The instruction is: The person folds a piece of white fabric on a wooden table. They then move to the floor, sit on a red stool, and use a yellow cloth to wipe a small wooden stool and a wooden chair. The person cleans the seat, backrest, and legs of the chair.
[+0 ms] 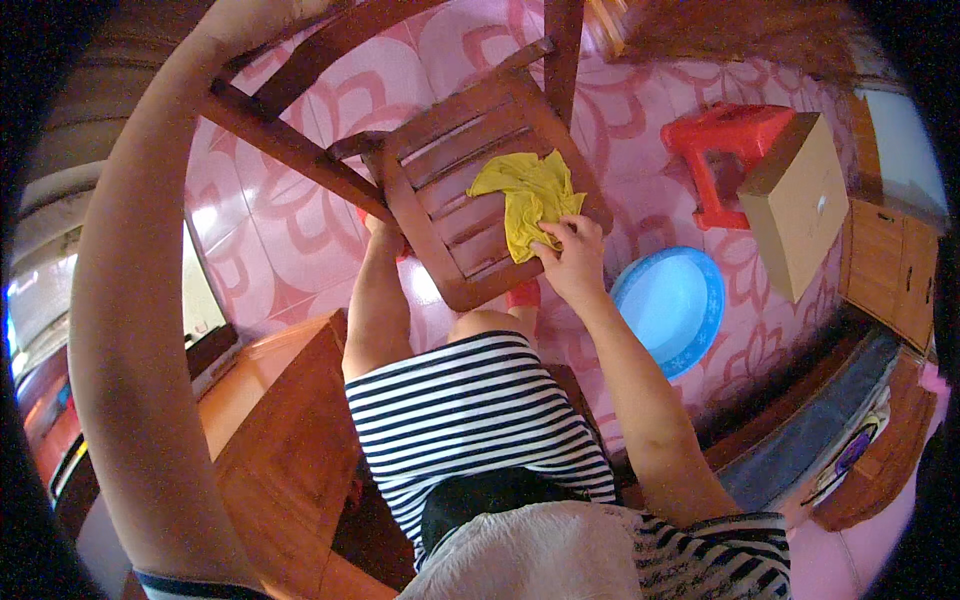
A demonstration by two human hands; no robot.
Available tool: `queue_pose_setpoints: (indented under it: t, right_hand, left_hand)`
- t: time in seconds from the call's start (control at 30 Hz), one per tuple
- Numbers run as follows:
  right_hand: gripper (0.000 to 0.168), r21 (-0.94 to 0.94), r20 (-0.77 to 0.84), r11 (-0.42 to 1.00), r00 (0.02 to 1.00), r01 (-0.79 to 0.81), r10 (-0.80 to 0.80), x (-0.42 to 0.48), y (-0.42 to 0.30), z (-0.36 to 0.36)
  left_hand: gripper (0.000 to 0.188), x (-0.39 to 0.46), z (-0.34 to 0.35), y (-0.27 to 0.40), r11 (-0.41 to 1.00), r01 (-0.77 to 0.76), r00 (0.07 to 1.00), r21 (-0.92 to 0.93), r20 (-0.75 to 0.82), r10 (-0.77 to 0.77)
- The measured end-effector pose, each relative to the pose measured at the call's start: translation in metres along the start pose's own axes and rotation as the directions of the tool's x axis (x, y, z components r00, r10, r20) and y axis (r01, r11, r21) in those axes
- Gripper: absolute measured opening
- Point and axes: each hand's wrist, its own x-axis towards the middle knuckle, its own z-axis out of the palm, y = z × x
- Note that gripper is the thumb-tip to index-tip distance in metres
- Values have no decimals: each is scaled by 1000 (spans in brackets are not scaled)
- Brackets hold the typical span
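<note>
Before me is a brown wooden chair (420, 217) with a slatted panel, its frame bars reaching up and to the left. A crumpled yellow cloth (536, 195) lies spread over the slats. My right hand (574, 244) pinches the cloth's near edge between thumb and fingers, at the panel's right side. At the top left, my left hand (266, 19) is on the chair's frame; the picture's rim cuts off its fingers. One of my legs shows on each side of the panel's near corner.
A blue plastic basin (667, 311) stands on the pink patterned tile floor (300, 217), right of the chair. Beyond it are a red plastic stool (724, 154) and a cardboard box (799, 202). Wooden furniture (285, 435) is close on my left; a wooden cabinet (892, 266) stands far right.
</note>
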Motion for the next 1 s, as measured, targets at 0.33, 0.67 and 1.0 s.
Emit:
queue_pose_setpoints:
  t: [0.33, 0.67, 1.0]
  right_hand:
    - [65, -193, 288, 928, 923, 318, -256, 20, -21, -12]
    - [60, -408, 67, 881, 970, 240, -233, 141, -3, 50]
    - [52, -313, -138, 943, 977, 114, -164, 196, -23, 75]
  left_hand:
    - [47, 13, -1, -41, 964, -236, 968, 124, -63, 245]
    - [45, 20, 11, -38, 978, -176, 979, 111, -81, 186]
    - [46, 16, 6, -40, 989, -121, 988, 90, -85, 128]
